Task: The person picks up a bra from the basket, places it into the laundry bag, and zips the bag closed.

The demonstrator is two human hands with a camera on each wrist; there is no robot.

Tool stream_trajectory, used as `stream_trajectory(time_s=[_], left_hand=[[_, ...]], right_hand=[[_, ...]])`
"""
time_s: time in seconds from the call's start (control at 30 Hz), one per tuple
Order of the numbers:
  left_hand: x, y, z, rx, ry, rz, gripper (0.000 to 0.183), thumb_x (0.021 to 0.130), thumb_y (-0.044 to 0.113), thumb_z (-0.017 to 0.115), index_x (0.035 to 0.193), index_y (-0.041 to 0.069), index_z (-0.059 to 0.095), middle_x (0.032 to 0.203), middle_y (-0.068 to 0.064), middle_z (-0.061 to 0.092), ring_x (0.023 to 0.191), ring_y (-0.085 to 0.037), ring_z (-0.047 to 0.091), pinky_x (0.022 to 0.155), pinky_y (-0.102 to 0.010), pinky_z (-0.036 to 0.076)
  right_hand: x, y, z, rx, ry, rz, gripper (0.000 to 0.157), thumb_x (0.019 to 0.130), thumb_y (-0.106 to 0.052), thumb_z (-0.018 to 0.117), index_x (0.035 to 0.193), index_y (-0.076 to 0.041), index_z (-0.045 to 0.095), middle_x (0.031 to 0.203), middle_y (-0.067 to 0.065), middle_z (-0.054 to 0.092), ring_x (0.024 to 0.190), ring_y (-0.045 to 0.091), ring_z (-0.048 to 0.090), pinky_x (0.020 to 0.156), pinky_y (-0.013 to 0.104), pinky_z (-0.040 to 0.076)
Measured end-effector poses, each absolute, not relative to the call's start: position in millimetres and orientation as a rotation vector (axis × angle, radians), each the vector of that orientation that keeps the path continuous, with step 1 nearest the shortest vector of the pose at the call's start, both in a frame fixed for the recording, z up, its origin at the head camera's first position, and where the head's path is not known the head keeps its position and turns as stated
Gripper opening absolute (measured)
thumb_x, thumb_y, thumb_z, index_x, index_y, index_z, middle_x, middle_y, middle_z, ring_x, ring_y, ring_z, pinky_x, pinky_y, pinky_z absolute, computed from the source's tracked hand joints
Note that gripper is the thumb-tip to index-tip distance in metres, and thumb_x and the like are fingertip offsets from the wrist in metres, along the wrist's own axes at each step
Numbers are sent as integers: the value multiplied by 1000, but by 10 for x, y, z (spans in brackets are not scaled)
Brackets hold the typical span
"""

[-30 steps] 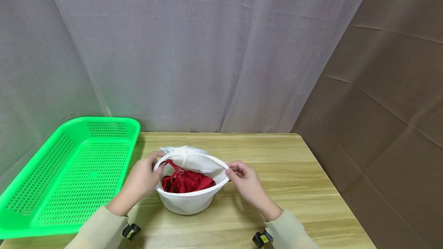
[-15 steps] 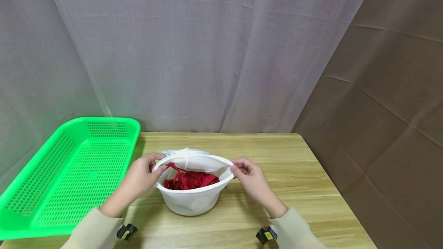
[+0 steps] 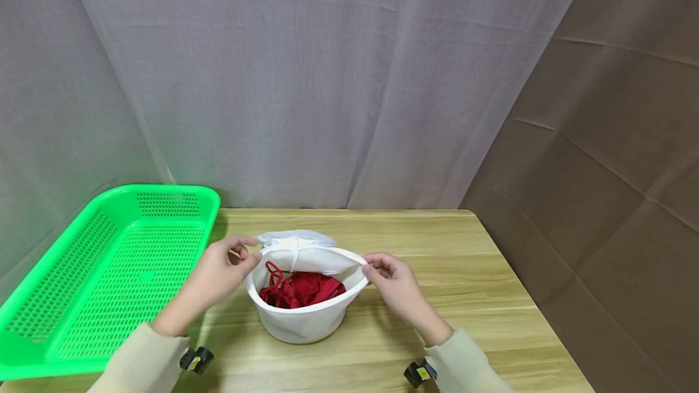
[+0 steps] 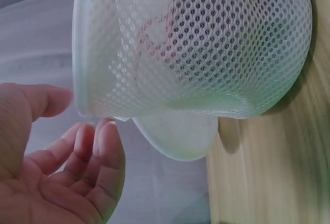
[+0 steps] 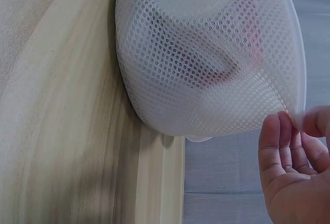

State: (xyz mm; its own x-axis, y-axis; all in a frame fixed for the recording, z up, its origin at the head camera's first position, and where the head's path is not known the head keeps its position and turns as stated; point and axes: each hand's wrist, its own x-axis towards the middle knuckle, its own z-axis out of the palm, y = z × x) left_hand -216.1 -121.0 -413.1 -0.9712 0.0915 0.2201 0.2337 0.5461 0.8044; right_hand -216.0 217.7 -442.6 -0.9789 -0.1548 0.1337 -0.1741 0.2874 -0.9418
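A white mesh laundry bag (image 3: 300, 325) stands on the table with its mouth open and its lid (image 3: 306, 237) folded back behind. Inside lies a red garment with thin straps (image 3: 306, 287). My right hand (image 3: 397, 287) pinches the right end of the rim between thumb and fingers, as the right wrist view also shows. At the left end of the rim is my left hand (image 4: 67, 167), thumb and fingers spread apart, fingertips close to the rim edge. The mesh wall (image 4: 221, 38) shows the red cloth only faintly.
A large green plastic basket (image 3: 210, 223) with a slotted floor stands at the left. The wooden table (image 3: 464, 296) extends to the right of the bag. Grey curtain (image 3: 273, 77) hangs behind, and brown cloth (image 3: 617, 168) covers the right side.
My left hand has let go of the rim and shifted slightly left. The red strap near it has dropped into the bag. The right hand keeps its grip, moved slightly right from a second ago.
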Motion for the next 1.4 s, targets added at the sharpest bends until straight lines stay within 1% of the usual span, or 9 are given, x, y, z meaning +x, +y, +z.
stream_trajectory(time_s=[0.1,0.23,0.33,0.4,0.53,0.8,1.03,1.2,1.4], left_hand=[[-2214,-1220,-4114,-229,-2606,-1452,30,89,20,70,112,2,66,87,-6,61,76,-18,61,66,-29,51],[-2317,-1220,-4086,-167,-2589,-1487,40,89,31,70,116,2,63,94,-10,62,81,-21,63,67,-30,52],[-2419,-1225,-4063,-131,-2594,-1479,49,89,41,68,118,2,62,98,-12,61,85,-23,64,69,-32,52],[-2482,-1231,-4044,-102,-2609,-1486,56,89,47,65,121,2,60,103,-13,60,90,-26,63,73,-34,52],[-2582,-1241,-4042,-36,-2633,-1515,64,89,53,62,127,1,56,114,-16,57,100,-31,59,78,-38,50],[-2748,-1191,-4215,77,-2711,-1560,73,90,51,62,135,-3,45,120,-22,52,106,-33,53,86,-43,46],[-2787,-1099,-4389,165,-2697,-1681,65,95,37,59,135,-11,41,117,-25,52,106,-34,52,87,-44,46],[-2769,-1093,-4458,159,-2757,-1715,66,97,35,56,135,-15,37,123,-32,51,112,-41,52,92,-49,46],[-2751,-1087,-4497,80,-2955,-1699,65,98,37,50,133,-16,36,133,-34,43,122,-46,44,99,-54,38]], right_hand=[[-2158,2181,-4424,322,-2508,1835,14,93,-6,64,106,-3,67,92,12,66,80,22,64,77,45,54],[-2113,2162,-4340,326,-2523,1831,15,93,-6,64,107,-1,67,93,14,66,80,22,64,77,42,55],[-2109,2158,-4332,335,-2543,1816,15,93,-7,63,107,-2,67,92,13,66,80,23,63,75,37,55],[-2106,2153,-4326,334,-2555,1810,15,94,-6,63,107,-2,67,92,13,66,80,24,63,74,36,55],[-2140,2172,-4411,339,-2553,1803,14,93,-8,63,106,-5,68,90,10,66,78,21,64,72,32,55],[-2146,2170,-4422,318,-2565,1810,15,93,-8,64,108,-4,68,91,10,66,79,20,63,70,28,54],[-2068,2129,-4260,316,-2565,1846,17,93,-1,62,108,4,66,93,19,65,79,22,63,70,26,54],[-2011,2095,-4143,317,-2587,1827,17,93,0,61,108,5,65,94,20,65,79,23,63,70,26,54],[-1999,2097,-4150,326,-2577,1823,17,93,1,61,108,5,66,93,20,65,79,24,62,69,26,54]])
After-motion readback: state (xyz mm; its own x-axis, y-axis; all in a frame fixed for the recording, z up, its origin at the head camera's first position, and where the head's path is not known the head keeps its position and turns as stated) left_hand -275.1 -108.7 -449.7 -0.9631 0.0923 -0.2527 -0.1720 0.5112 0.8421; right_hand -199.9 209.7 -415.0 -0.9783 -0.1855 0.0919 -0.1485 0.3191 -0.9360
